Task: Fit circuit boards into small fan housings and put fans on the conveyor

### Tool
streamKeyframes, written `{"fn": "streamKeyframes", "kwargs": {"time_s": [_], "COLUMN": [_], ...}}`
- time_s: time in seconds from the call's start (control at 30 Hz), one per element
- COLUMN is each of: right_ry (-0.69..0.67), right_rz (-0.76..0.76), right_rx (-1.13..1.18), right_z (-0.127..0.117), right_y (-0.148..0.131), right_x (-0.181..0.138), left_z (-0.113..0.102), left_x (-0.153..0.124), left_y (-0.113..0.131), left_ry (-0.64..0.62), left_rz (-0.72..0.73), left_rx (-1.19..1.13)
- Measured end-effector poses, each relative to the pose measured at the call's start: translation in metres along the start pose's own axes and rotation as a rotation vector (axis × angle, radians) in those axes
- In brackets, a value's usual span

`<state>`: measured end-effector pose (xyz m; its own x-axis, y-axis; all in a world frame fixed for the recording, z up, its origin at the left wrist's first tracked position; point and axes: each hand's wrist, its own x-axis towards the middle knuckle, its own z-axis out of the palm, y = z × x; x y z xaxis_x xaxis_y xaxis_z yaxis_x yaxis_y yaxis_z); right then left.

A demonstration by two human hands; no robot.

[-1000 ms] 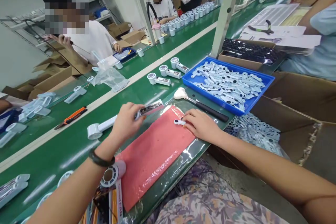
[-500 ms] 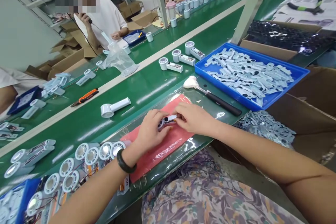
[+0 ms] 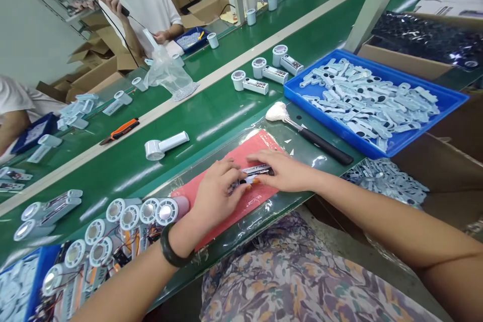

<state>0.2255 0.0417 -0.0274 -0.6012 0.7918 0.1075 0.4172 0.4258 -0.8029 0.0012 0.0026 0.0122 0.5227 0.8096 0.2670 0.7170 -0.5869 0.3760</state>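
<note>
Two bare hands are holding a long, pale blue plastic fan handle [image 3: 257, 169] over a flat pink mat [image 3: 262, 142] on the green desk [image 3: 281, 202].
The left hand [image 3: 217, 188] is pinching the handle's left end, and the right hand [image 3: 289, 171] is pinching its right end, so both sets of fingers are closing on it. A small pale strip with a black dot [image 3: 243, 181] is showing by the left thumb, but the hands are hiding how the two parts meet. The handle is looking light, stiff and smooth, so it may be a bit slippery; the two ends seem good places to hold. The word "FAN" is showing on its side, and the letters before it are partly hiding. A hammer with a black grip and a white lumpy head [image 3: 324, 146] is lying near the right hand.
</note>
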Motion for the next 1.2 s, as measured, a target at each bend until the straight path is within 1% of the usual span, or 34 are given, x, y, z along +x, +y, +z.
{"fn": "streamKeyframes", "kwargs": {"time_s": [0.07,0.1,0.2,0.3,0.43,0.6,0.7,0.77,0.83,0.87,0.9,0.97,1.0,1.03,1.1,1.13,1.2], "right_ry": [-0.079,-0.087,-0.035,-0.021,-0.029,0.014,0.002,0.061,0.194,0.273,0.34,0.419,0.424,0.428,0.425,0.422,0.403], "right_rz": [-0.047,-0.062,-0.071,-0.105,-0.163,-0.129,-0.125,-0.145,-0.127,-0.077,0.009,0.242,0.356,0.428,0.503,0.514,0.531], "right_rx": [-0.101,-0.14,-0.211,-0.206,-0.214,-0.235,-0.191,-0.176,-0.219,-0.274,-0.357,-0.557,-0.657,-0.719,-0.803,-0.828,-0.88], "right_z": [0.001,0.002,0.009,0.012,0.014,0.021,0.016,0.002,-0.025,-0.042,-0.061,-0.102,-0.12,-0.137,-0.163,-0.172,-0.183], "right_y": [-0.003,-0.005,-0.005,0.0,0.007,0.002,-0.002,0.001,0.01,0.016,0.023,0.039,0.047,0.055,0.069,0.076,0.087], "right_x": [-0.006,-0.008,-0.01,-0.01,-0.01,-0.01,-0.011,-0.012,-0.013,-0.014,-0.013,-0.009,-0.003,0.004,0.024,0.036,0.057], "left_z": [0.005,0.008,0.017,0.019,0.019,0.018,0.009,-0.001,-0.014,-0.02,-0.026,-0.036,-0.038,-0.038,-0.035,-0.033,-0.029], "left_x": [-0.007,-0.01,-0.012,-0.01,-0.011,-0.012,-0.006,0.008,0.033,0.051,0.071,0.113,0.133,0.151,0.177,0.184,0.186], "left_y": [0.006,0.008,0.014,0.015,0.015,0.018,0.013,-0.001,-0.025,-0.038,-0.051,-0.076,-0.087,-0.096,-0.109,-0.115,-0.127], "left_ry": [0.002,0.014,0.053,0.035,-0.021,-0.045,-0.112,-0.178,-0.206,-0.197,-0.177,-0.153,-0.165,-0.189,-0.247,-0.265,-0.264], "left_rz": [0.002,-0.009,-0.063,-0.095,-0.081,-0.034,0.04,0.115,0.177,0.189,0.182,0.095,0.029,-0.04,-0.143,-0.164,-0.161], "left_rx": [0.037,0.054,0.08,0.092,0.167,0.253,0.298,0.352,0.436,0.495,0.566,0.706,0.75,0.771,0.759,0.739,0.699]}}
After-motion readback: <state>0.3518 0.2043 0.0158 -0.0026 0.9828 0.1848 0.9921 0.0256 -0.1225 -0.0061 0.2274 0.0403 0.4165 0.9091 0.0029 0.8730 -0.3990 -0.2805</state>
